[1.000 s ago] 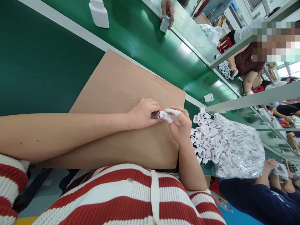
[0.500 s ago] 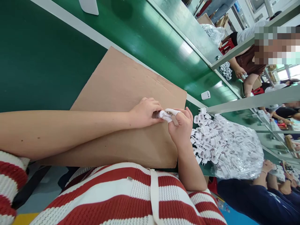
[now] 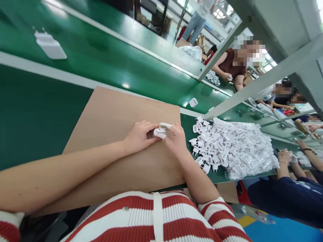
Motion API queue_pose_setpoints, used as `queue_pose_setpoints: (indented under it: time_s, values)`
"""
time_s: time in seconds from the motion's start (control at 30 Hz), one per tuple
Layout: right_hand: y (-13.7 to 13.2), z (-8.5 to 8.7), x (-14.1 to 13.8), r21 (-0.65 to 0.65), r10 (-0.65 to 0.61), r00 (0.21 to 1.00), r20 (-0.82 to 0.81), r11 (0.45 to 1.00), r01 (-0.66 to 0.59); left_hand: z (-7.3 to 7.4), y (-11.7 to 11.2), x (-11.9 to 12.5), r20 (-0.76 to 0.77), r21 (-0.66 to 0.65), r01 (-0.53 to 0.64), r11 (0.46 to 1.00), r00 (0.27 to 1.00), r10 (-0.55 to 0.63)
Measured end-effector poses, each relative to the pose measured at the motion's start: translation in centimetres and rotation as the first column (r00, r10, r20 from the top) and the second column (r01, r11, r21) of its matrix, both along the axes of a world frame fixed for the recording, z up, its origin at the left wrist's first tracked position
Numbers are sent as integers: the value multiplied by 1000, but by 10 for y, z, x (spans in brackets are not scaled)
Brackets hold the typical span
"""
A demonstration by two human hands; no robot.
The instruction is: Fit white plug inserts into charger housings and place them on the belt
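Note:
A small white plug charger point(image 3: 158, 131) is held between my two hands above the brown cardboard sheet point(image 3: 113, 114). My left hand point(image 3: 140, 135) is closed on its left side, thumb and fingers pinching it. My right hand point(image 3: 176, 137) grips the other side with thumb and forefinger, both in white finger covers. Part of the charger is hidden by the fingers. Just right of my right hand lies a loose pile of similar white plug chargers point(image 3: 205, 144), several with their pins showing. It spills from a clear plastic bag point(image 3: 248, 148).
Beyond the cardboard runs a glossy green belt point(image 3: 106, 64) with a white charger point(image 3: 49, 45) far left and another point(image 3: 193, 102) near the metal frame post point(image 3: 227, 101). Co-workers sit across the belt and to the right; a dark blue sleeve point(image 3: 272, 198) is nearby.
My head view has turned, so the bench sits at a different angle and more of the belt charger at upper left shows. Both hands still hold the charger, their fingers slightly shifted.

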State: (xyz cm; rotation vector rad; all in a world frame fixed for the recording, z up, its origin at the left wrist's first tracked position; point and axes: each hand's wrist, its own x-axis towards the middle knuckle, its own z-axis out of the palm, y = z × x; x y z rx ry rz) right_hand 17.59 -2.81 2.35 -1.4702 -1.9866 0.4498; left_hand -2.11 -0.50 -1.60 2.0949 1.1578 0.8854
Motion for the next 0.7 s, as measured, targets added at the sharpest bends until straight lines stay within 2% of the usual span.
queue_pose_setpoints:
  time_s: [0.1, 0.17, 0.23, 0.3, 0.33, 0.43, 0.53, 0.6, 0.7]
  values:
    - [7, 10, 18, -56, -33, 999, -3, 998, 33, 5, -1, -1, -21, -41, 24, 999, 999, -25]
    - [12, 15, 38, -29, -181, 968, 173, 982, 189, 10, 4, -2, -7, -126, 31, 992, 999, -33]
    - [16, 17, 59, -34, -350, 833, 429, 915, 402, 15, 19, -5, 1, -216, -18, 976, 1000, 19]
    - [20, 17, 75, -77, -405, 690, 600, 829, 553, 21, 45, -10, -31, -244, -134, 961, 991, 130]
    - [22, 17, 81, -103, -400, 659, 636, 803, 587, 24, 62, -15, -58, -229, -205, 952, 979, 197]
    - [26, 16, 91, -140, -381, 675, 632, 800, 583, 34, 115, -33, -142, -154, -392, 907, 917, 372]
    - [28, 17, 93, -153, -371, 705, 604, 814, 560, 42, 159, -56, -225, -83, -541, 837, 828, 514]
    - [28, 17, 94, -157, -376, 726, 576, 821, 549, 44, 177, -69, -266, -67, -608, 791, 775, 573]
    - [28, 17, 95, -162, -388, 762, 518, 830, 533, 42, 189, -77, -300, -74, -691, 720, 703, 644]
